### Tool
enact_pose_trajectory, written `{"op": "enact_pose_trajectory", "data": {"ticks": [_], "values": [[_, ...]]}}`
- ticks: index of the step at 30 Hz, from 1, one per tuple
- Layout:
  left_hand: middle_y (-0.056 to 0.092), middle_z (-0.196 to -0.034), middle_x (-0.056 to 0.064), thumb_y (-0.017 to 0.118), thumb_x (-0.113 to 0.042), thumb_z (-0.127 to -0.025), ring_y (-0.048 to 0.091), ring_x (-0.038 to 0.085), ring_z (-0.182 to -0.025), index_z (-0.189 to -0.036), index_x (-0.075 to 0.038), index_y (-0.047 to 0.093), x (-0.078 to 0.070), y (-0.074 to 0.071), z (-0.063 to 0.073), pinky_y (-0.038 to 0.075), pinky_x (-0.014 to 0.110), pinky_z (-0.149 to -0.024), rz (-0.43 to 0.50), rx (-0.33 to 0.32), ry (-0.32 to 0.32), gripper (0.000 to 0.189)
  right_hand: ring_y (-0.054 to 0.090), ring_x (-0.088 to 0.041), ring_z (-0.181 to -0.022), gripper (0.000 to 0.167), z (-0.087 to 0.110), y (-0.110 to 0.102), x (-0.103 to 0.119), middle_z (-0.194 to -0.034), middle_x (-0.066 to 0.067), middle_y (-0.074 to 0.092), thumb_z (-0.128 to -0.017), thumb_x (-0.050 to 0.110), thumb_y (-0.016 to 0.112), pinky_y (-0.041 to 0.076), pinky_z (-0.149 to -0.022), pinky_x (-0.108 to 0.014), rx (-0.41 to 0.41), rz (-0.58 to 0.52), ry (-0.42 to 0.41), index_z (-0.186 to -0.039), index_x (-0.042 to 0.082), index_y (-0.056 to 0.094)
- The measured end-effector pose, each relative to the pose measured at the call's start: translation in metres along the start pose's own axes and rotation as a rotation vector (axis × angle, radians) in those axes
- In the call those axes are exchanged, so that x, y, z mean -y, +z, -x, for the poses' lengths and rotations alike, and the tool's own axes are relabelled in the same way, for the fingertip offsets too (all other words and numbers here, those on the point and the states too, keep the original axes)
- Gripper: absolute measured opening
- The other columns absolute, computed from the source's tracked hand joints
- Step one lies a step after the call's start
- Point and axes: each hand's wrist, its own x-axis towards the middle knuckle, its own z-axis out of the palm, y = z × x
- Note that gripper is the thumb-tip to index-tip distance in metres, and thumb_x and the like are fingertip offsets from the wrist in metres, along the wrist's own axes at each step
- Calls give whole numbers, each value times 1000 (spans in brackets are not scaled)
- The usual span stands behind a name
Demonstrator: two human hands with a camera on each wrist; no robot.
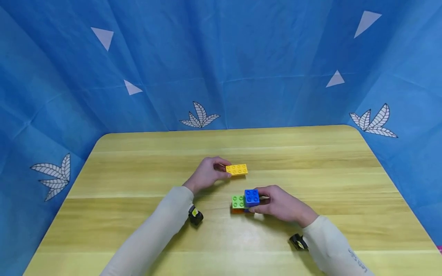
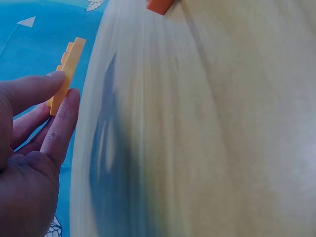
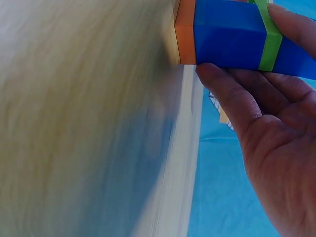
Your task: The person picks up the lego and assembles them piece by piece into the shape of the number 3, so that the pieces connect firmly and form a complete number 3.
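Note:
My left hand (image 1: pixel 207 174) pinches a thin yellow toy brick (image 1: pixel 236 170) by its left end, thumb on one side and fingers on the other. In the left wrist view, the yellow brick (image 2: pixel 71 64) is raised above the table and tilted. Closer to me, my right hand (image 1: pixel 281 203) grips a small stack of toy bricks from the right. An orange plate (image 3: pixel 185 32) forms its base, then a blue brick (image 3: pixel 229 34), then a thin green plate (image 1: pixel 238 201). Another blue brick (image 1: pixel 252 197) sits on the green plate's right half, leaving several studs bare on the left.
Both hands work over a light wooden table (image 1: pixel 138 161) with rounded far corners. Blue cloth (image 1: pixel 224 57) printed with leaves and triangles hangs behind it and along both sides. A black wrist camera (image 1: pixel 195 216) sits on the left wrist, another black camera (image 1: pixel 298 242) on the right.

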Motion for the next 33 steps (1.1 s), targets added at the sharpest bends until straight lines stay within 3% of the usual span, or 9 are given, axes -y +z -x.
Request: {"op": "enact_pose_trajectory", "data": {"ticks": [10,17,25,33], "values": [[67,-103,2,80,-9,-83,62,18,-92,-113,-8,71,6,-1,8,52,31,-81,23,-4,-12,31,63,-20,-101,32,1,-1,3,-108,-4,68,-90,24,74,51,-90,-39,1,-14,-3,-113,3,67],[66,-107,2,80,-11,-83,63,18,-96,-112,-10,72,4,-7,14,53,31,-83,70,-18,-4,31,63,-18,-99,31,2,-1,4,-109,-5,67,-90,24,74,52,-88,-33,-3,-21,-4,-112,4,67],[69,-106,3,80,-9,-83,64,18,-95,-112,-8,72,6,-10,20,54,30,-81,82,-27,1,30,62,-19,-101,31,2,-1,7,-108,-4,68,-90,22,74,52,-89,-37,-2,-30,11,-113,3,67],[69,-108,4,78,-2,-82,65,19,-94,-112,-6,72,4,-10,31,55,30,-80,154,-92,-30,31,62,-18,-100,31,1,0,7,-109,-5,67,-89,21,74,52,-89,-35,-5,-38,5,-113,2,67]]}}
